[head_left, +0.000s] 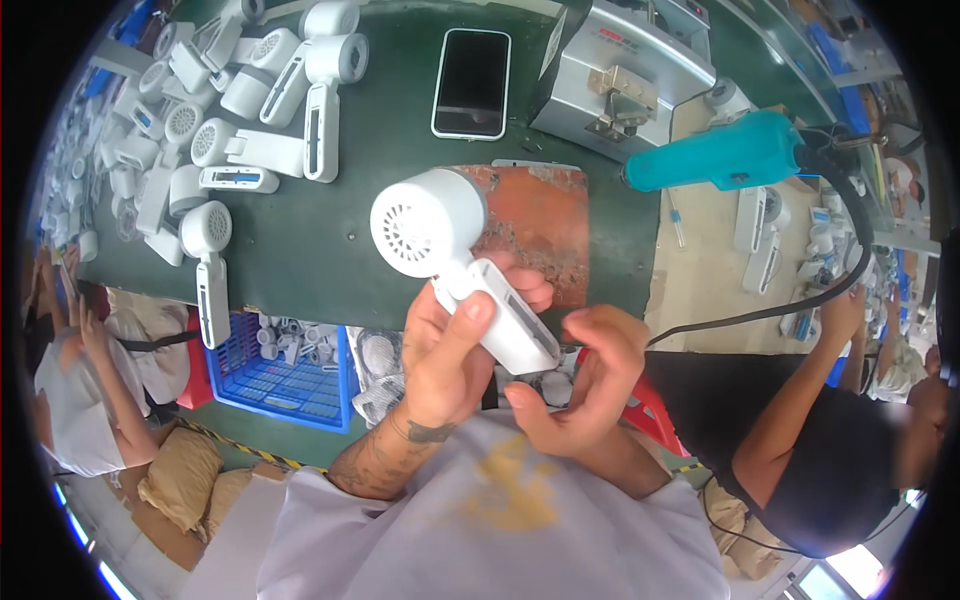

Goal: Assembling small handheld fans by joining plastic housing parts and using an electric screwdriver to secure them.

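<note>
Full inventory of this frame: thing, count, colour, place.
handheld fan: one, white, held in both hands
fan pile: many, white, table's left
phone: one, black screen, top centre
mat: one, reddish-brown, under the fan
green table: one
electric screwdriver: one, teal, right
metal machine: one, grey, top right
blue crate: one, below table edge
co-workers: two, either side
left hand: grips handle
right hand: at handle's end

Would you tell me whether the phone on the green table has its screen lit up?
No, the phone lies flat on the green table with a dark, blank screen, beyond the white hair dryer held in the left hand.
</note>
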A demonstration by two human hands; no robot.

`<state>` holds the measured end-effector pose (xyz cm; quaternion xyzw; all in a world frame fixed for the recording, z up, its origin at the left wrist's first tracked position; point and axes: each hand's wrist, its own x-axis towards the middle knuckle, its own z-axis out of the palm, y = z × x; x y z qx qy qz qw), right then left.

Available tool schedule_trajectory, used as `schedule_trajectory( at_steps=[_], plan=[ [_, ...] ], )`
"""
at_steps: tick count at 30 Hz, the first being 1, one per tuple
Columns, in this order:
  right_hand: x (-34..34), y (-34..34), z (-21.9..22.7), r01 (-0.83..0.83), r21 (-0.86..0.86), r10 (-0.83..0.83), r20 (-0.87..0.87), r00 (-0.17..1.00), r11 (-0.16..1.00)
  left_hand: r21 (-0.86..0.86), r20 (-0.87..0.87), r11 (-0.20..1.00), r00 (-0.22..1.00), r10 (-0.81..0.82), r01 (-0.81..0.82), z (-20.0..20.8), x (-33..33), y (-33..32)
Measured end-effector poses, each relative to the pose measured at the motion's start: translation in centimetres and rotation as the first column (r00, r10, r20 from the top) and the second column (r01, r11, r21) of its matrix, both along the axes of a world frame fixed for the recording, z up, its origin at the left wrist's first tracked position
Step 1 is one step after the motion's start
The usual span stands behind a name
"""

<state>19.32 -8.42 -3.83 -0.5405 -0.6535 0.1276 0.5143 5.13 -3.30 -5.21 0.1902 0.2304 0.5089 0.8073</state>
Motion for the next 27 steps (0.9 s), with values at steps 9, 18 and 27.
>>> schedule_trajectory(
  at_steps=[9, 18, 27],
  plan=[
    [-0.5, 0.4, -0.6, -0.259, -0.354, 0.153, -0.302, 0.941, 0.899, -0.064, 0.058, 0.993, 0.993, 0.099, -0.095, 0.0, -0.3, 0.7],
    [0.2, 0.4, 0.1, -0.344, -0.453, 0.120, -0.454, 0.883, 0.823, -0.029, 0.096, 0.994, 0.990, 0.104, -0.102, -0.2, 0.2, 1.1],
    [4.2, 8.6, 0.8, 0.154, 0.078, -0.108, -0.418, 0.902, 0.985, 0.444, -0.895, 0.741, 0.204, 0.398, 0.503, 4.9, -2.5, 5.4]
  ],
)
